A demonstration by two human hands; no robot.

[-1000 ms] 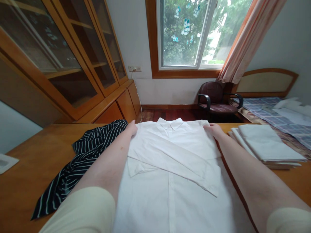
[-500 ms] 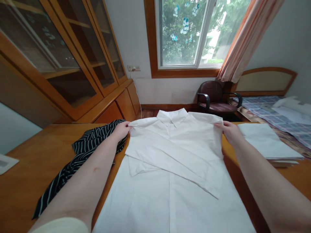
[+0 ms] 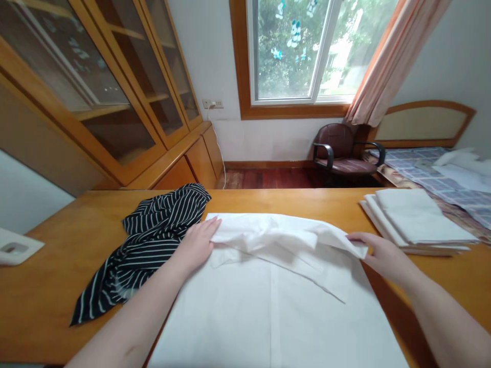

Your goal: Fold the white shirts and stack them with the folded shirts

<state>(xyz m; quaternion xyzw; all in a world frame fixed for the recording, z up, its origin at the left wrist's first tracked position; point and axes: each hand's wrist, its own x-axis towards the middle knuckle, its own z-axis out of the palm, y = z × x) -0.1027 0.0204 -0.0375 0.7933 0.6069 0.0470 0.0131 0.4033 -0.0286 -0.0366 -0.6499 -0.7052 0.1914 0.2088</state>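
Observation:
A white long-sleeved shirt (image 3: pixel 245 312) lies front up on the wooden table, its top part folded down over the body. The collar is hidden under the fold. One sleeve lies slantwise across the front below it. At the left end of the fold, my left hand (image 3: pixel 197 244) is closed on the shirt's edge, fingertips on top and thumb hidden. My right hand (image 3: pixel 385 258) pinches the right corner of the folded part between thumb and fingers, slightly lifted. Beside my left forearm lies a crumpled black-and-white striped garment (image 3: pixel 169 214).
Folded white cloths (image 3: pixel 422 217) are stacked on the table (image 3: pixel 291 197) at right. A white object (image 3: pixel 17 248) sits at the left edge. Beyond the table stand a maroon armchair (image 3: pixel 335 148), a bed (image 3: pixel 422 158) and a glass-door cabinet (image 3: pixel 149 128).
Both hands have come toward me and brought the shirt's shoulders and collar down over its body. The collar, upright at the far edge before, is now out of sight.

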